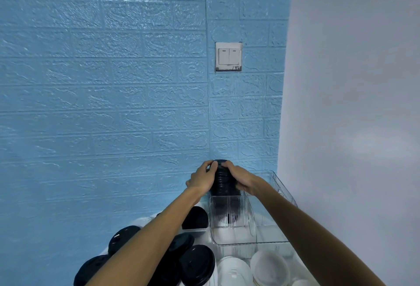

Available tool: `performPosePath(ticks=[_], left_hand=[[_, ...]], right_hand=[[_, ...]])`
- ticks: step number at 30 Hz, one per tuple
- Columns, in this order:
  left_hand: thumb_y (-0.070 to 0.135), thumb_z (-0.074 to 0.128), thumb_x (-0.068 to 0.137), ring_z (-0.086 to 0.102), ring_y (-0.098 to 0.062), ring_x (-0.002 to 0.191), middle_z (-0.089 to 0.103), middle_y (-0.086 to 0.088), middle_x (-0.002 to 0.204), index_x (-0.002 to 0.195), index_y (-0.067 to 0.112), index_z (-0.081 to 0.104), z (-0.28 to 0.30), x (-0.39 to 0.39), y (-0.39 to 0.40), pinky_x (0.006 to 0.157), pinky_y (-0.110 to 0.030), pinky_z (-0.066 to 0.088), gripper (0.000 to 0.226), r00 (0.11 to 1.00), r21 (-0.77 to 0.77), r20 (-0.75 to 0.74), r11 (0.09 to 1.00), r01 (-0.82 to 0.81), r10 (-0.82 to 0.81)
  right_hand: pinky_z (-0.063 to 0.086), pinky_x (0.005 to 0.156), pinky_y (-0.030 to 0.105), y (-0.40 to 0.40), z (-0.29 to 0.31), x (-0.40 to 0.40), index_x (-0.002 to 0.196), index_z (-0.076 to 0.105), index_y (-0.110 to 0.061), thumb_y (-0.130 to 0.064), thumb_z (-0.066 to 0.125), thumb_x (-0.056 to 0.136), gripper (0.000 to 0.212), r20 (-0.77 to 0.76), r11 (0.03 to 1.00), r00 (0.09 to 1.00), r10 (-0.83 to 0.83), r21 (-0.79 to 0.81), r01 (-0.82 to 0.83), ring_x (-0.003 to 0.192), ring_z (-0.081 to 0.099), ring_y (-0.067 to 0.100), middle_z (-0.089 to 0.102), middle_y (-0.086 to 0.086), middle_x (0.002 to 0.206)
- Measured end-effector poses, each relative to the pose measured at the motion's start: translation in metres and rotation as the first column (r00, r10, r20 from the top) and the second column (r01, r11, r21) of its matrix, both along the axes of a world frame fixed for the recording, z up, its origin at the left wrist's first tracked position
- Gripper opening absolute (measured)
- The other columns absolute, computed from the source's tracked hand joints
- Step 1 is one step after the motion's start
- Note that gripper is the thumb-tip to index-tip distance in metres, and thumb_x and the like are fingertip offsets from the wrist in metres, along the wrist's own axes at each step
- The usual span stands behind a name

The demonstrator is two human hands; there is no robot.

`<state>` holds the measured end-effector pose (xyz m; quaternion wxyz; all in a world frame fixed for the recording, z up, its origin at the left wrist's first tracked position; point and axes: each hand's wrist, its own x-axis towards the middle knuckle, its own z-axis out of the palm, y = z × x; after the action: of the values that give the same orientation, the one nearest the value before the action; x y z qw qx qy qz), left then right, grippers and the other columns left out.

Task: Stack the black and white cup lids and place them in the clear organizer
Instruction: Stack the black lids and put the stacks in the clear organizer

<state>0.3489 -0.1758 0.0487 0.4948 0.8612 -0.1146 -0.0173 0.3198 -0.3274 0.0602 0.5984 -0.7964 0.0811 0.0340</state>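
A tall stack of black cup lids [223, 182] stands in the left compartment of the clear organizer [231, 215], against the blue wall. My left hand [202, 177] grips the stack from the left and my right hand [239, 177] grips it from the right, fingers curled over its top. Loose black lids [195, 265] lie at the lower left, partly under my left forearm. Loose white lids [269, 267] lie at the bottom right.
A second clear bin [284, 192] sits to the right of the organizer by the white wall. A small clear tray with a black lid [196, 218] sits to its left. A light switch [228, 56] is on the blue brick wall.
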Motion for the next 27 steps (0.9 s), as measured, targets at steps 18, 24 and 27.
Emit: performPosePath(ticks=[18, 24, 27], left_hand=[[0.069, 0.066, 0.085, 0.050, -0.018, 0.132, 0.061, 0.007, 0.136, 0.154, 0.033, 0.029, -0.022, 0.011, -0.011, 0.099, -0.035, 0.022, 0.086, 0.969, 0.206, 0.242, 0.978, -0.009, -0.042], [0.074, 0.076, 0.066, 0.056, -0.016, 0.125, 0.060, 0.011, 0.132, 0.146, 0.036, 0.037, -0.021, 0.016, -0.007, 0.116, -0.045, 0.035, 0.097, 0.982, -0.033, 0.176, 0.997, 0.077, -0.070], [0.086, 0.070, 0.048, 0.050, -0.017, 0.134, 0.052, 0.006, 0.146, 0.154, 0.035, 0.028, -0.015, 0.014, -0.007, 0.117, -0.047, 0.036, 0.124, 0.984, -0.071, 0.153, 0.992, 0.107, -0.095]], right_hand=[[0.046, 0.104, 0.037, -0.019, -0.012, 0.012, 0.138, 0.052, -0.032, -0.058, 0.047, 0.100, 0.046, 0.266, 0.960, 0.960, -0.091, -0.235, 0.156, 0.115, 0.060, 0.022, 0.063, 0.004, 0.128], [0.044, 0.111, 0.045, -0.016, -0.008, 0.017, 0.137, 0.053, -0.033, -0.065, 0.042, 0.098, 0.052, 0.248, 0.974, 0.961, -0.125, -0.152, 0.167, 0.122, 0.057, 0.019, 0.060, -0.001, 0.136], [0.036, 0.116, 0.042, -0.011, -0.001, 0.015, 0.145, 0.047, -0.031, -0.066, 0.038, 0.099, 0.058, 0.256, 0.978, 0.960, -0.118, -0.139, 0.157, 0.133, 0.049, 0.020, 0.052, -0.003, 0.147]])
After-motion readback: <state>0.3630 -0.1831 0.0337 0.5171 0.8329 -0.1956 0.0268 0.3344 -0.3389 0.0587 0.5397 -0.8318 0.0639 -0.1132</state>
